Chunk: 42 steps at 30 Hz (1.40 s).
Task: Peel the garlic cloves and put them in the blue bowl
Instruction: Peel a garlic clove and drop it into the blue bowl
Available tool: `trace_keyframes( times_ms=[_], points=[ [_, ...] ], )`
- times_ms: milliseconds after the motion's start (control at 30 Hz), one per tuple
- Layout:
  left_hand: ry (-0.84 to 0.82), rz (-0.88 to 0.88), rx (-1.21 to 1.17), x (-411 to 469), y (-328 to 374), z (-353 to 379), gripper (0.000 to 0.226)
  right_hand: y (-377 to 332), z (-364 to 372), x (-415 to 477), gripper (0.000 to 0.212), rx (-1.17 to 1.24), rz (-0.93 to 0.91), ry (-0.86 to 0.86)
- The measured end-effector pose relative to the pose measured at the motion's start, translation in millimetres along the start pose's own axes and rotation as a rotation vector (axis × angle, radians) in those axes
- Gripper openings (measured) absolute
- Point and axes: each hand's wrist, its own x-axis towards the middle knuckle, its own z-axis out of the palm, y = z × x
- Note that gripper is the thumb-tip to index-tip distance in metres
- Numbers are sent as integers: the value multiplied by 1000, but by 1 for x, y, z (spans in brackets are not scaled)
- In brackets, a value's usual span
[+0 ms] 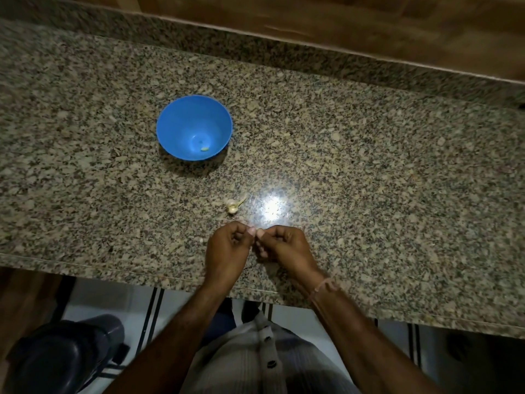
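Our shirt [255, 362] sat nearest. Beyond it our left hand [227, 248] and right hand [284, 247] pinched one small garlic clove [259, 231] between curled fingertips. The blue bowl [163, 120], at eleven o'clock from them, held one peeled clove [204, 149]. A garlic piece [232, 206] waited at twelve, so we judged the task barely begun.

One blue bowl [181, 120], one clove [204, 149] inside, one garlic piece [232, 207], one left hand [227, 251], one right hand [287, 247].

Over the granite desk [369, 166], left hand [227, 251] and right hand [285, 248] pinch a garlic clove [259, 231] between them. A garlic bulb [232, 207] lies just beyond; the blue bowl [174, 123] holds one pale piece [204, 149].
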Motion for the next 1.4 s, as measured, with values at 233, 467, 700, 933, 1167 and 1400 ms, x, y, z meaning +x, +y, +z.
trace_keyframes(
  times_ms=[233, 467, 700, 933, 1167, 1400],
  points=[
    [-169, -258, -247, -4, 14, -4, 30, -2, 0, -7, 26, -722, -634, 118],
    [-126, 152, 208, -14, 12, 0, 26, 4, 6, -2, 29, -328, -281, -8],
    [-172, 98, 330, -12, 24, -7, 24, -14, 4, 1, 28, -488, -213, -108],
    [-304, -481, -424, 1, 33, -9, 33, 0, 8, 4, 26, -724, -554, 23],
    [-155, 56, 175, -5, 14, -9, 38, 4, 14, 3, 31, -455, -364, 16],
    [-278, -340, -287, -3, 21, -7, 37, 4, 22, 1, 27, -475, -409, 71]
  ],
)
